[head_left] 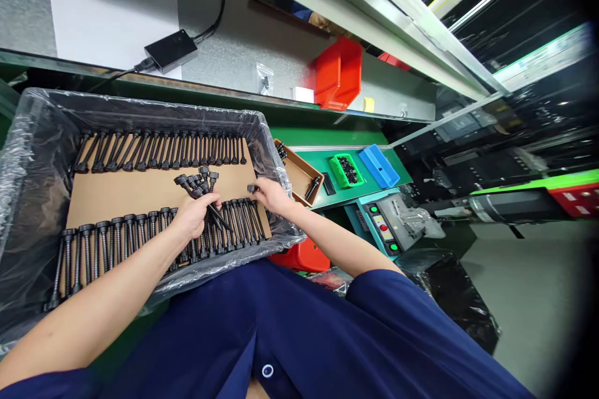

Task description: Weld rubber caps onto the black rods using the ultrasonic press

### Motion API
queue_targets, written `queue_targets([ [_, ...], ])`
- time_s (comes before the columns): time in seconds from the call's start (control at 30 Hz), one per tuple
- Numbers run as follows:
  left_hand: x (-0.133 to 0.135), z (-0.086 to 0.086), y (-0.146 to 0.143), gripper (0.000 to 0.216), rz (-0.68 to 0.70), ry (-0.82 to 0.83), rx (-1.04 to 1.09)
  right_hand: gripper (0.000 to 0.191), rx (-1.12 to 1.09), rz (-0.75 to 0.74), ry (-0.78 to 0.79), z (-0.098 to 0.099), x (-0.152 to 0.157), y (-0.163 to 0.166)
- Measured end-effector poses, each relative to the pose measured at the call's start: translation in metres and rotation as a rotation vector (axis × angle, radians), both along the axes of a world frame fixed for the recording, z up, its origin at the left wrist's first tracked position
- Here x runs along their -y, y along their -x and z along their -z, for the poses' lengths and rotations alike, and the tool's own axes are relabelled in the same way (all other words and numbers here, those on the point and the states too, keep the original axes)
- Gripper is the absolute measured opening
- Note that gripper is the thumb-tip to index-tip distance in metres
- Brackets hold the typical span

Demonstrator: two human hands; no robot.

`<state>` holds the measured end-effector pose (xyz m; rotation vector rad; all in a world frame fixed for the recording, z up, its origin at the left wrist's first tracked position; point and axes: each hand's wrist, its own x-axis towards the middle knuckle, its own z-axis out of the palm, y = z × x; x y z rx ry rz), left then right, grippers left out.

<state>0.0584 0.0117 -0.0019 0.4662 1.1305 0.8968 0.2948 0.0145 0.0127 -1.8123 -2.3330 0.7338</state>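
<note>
Black rods with chunky round heads are taking up most of the action in this head-cam view. The left hand point(191, 215) is gripping a loose bunch of rods point(199, 184), heads fanning out on the far side of the fist, and it's hovering over the near row point(116, 243). Over to the right, the right hand point(274, 195) is pinching a small dark piece point(253, 188) between thumb and fingers, narrow grip, right by the right end of that row. Can't tell if that's a whole rod or just its head showing.

Both hands are working inside a big crate point(276, 168) lined with clear plastic film. Brown cardboard point(121, 193) is lying in it, with the near row resting along its near edge and a far row point(159, 149) of similar rods lining its far edge.

Right of the crate, a tan tray point(299, 169) is holding a few dark parts, then a green basket point(336, 171) of small black bits is sitting left of a blue tray point(379, 167). On the far shelf point(253, 31), a black box point(171, 50) is trailing cables on the left, while a red bin point(339, 75) is standing further right.
</note>
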Motion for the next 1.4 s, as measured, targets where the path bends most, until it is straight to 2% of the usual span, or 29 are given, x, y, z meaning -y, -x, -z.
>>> queue_targets([
  [0.1,0.001,-0.005,-0.001,0.033,0.019,0.041,0.023,0.021,0.367,-0.522,0.097,0.006,0.021,-0.002],
  [0.2,0.001,-0.008,-0.001,0.034,-0.008,0.077,0.020,0.027,0.563,-0.798,0.215,0.012,0.039,-0.002],
  [0.27,0.001,-0.008,-0.001,0.035,-0.010,0.079,0.027,0.028,0.639,-0.847,0.252,0.018,0.046,-0.001],
  [0.4,0.001,-0.009,-0.001,0.035,-0.021,0.077,0.028,0.029,0.740,-0.826,0.267,0.030,0.053,0.002],
  [0.6,0.004,-0.005,-0.002,0.033,-0.011,0.066,0.038,0.033,0.712,-0.873,0.310,0.030,0.057,0.001],
  [0.67,0.004,-0.002,-0.002,0.029,-0.005,0.082,0.051,0.031,0.646,-0.818,0.328,0.026,0.052,-0.001],
  [0.73,0.005,0.001,-0.003,0.028,-0.014,0.103,0.056,0.026,0.508,-0.642,0.303,0.021,0.044,-0.002],
  [0.8,0.006,0.004,-0.005,0.028,0.004,0.103,0.056,0.022,0.251,-0.338,0.236,0.017,0.034,0.001],
  [0.87,0.009,0.005,-0.006,0.029,0.061,0.089,0.053,0.022,-0.109,0.019,0.227,0.017,0.025,0.010],
  [0.93,0.013,0.003,-0.007,0.031,0.123,0.076,0.042,0.024,-0.484,0.312,0.300,0.020,0.020,0.025],
  [0.97,0.015,0.002,-0.007,0.033,0.157,0.072,0.040,0.025,-0.659,0.405,0.358,0.023,0.019,0.034],
  [1.07,0.021,-0.003,-0.008,0.042,0.279,0.042,0.072,0.029,-1.082,0.494,0.547,0.032,0.023,0.061],
  [1.17,0.023,-0.006,-0.008,0.044,0.348,0.008,0.098,0.039,-1.272,0.520,0.620,0.039,0.030,0.079],
  [1.23,0.022,-0.006,-0.008,0.039,0.324,-0.039,0.079,0.040,-1.286,0.548,0.567,0.038,0.030,0.081],
  [1.3,0.019,-0.005,-0.008,0.033,0.264,-0.057,0.058,0.035,-1.243,0.590,0.451,0.033,0.022,0.073],
  [1.4,0.015,-0.003,-0.007,0.023,0.170,0.035,0.040,0.022,-0.987,0.588,0.114,0.015,0.002,0.046],
])
